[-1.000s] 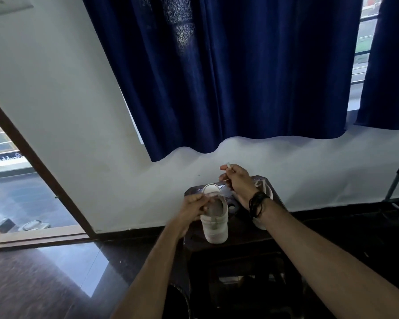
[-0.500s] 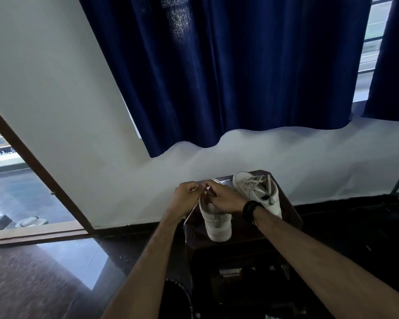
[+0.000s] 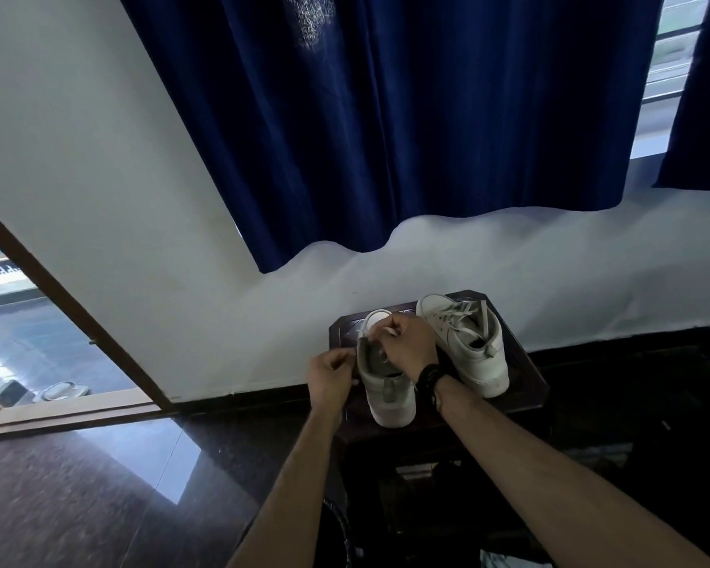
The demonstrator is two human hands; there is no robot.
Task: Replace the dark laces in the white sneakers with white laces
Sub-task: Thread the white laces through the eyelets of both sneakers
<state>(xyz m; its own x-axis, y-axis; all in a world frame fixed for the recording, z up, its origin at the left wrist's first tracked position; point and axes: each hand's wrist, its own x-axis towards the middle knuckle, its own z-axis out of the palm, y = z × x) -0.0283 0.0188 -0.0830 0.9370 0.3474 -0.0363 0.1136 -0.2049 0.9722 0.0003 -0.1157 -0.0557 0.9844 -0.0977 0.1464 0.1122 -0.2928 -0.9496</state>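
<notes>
Two white sneakers stand on a small dark wooden stool (image 3: 521, 387). The right sneaker (image 3: 468, 346) is laced with white laces, its ends loose. The left sneaker (image 3: 386, 387) stands heel toward me with its tongue area open. My right hand (image 3: 406, 342), a dark band on its wrist, is over that sneaker's front and pinches the tip of a white lace (image 3: 365, 330). My left hand (image 3: 331, 373) is at the sneaker's left side with curled fingers that seem to pinch a lace end there. No dark lace is visible.
A dark blue curtain (image 3: 386, 116) hangs over the white wall behind the stool. An open doorway (image 3: 38, 342) lies at the left, with a glossy dark floor (image 3: 99, 485) below. A dark frame stands at the right edge.
My right hand came down from above the stool to the left sneaker's front, still pinching the lace tip. My left hand shifted out to the sneaker's left side. The camera tilted lower.
</notes>
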